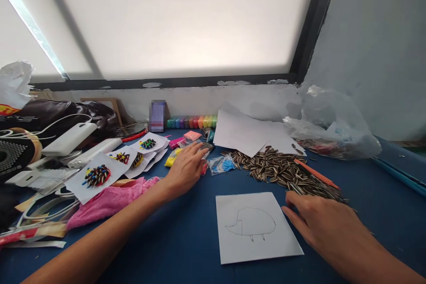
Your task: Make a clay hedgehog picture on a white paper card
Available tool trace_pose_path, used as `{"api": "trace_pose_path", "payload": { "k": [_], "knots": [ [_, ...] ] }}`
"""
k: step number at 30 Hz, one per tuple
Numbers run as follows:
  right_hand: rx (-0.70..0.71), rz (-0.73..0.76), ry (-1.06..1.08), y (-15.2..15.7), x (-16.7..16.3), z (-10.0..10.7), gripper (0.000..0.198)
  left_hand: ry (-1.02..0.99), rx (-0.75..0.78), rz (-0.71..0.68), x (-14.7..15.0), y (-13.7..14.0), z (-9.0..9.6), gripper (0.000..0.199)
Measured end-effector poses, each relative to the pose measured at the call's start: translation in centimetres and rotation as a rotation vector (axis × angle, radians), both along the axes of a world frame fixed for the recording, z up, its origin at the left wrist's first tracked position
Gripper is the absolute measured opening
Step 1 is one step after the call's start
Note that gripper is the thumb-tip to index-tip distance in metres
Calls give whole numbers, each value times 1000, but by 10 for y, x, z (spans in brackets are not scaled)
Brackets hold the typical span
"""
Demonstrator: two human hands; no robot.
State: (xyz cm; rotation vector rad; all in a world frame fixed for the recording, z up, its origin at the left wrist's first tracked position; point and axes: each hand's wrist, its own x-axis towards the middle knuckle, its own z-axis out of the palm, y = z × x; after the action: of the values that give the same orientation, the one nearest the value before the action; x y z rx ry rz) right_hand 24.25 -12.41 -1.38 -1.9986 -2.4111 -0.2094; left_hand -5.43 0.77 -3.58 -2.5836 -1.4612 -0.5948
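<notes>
My left hand (189, 165) reaches over small packets of coloured clay, its fingers stretched out. A yellow packet (172, 156) shows beside the wrist, and a bag of blue clay (222, 165) lies just to the right. Whether the fingertips touch a packet is hard to see. In front of me lies a square sheet of paper (249, 248) with a pencil outline of a hedgehog (256, 222). My right hand (319, 222) rests by the sheet's right edge, thumb and forefinger apart, with nothing visible in it. Striped sunflower seeds (276, 166) are heaped beyond it.
An orange strip-like tool (317, 174) lies on the seeds. Blank sheets (239, 131), a clear plastic bag (336, 124) and a row of coloured clay (193, 122) stand behind. At left are seed-covered drawings (96, 176), a pink cloth (113, 199), a phone (157, 116) and white cables.
</notes>
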Motion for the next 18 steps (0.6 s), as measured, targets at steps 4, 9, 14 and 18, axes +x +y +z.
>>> {"api": "trace_pose_path", "payload": {
  "k": [4, 9, 14, 18],
  "knots": [
    [-6, 22, 6, 1, 0, 1, 19, 117, -15, 218, -22, 14, 9, 43],
    [13, 12, 26, -1, -3, 4, 19, 86, -50, 259, -40, 22, 4, 30],
    [32, -3, 52, -1, -3, 6, 21, -76, 48, 203, -36, 19, 26, 44],
    [32, 16, 146, 1, -4, 6, 22, -726, -225, -55, -14, -1, 51, 46]
  ]
}}
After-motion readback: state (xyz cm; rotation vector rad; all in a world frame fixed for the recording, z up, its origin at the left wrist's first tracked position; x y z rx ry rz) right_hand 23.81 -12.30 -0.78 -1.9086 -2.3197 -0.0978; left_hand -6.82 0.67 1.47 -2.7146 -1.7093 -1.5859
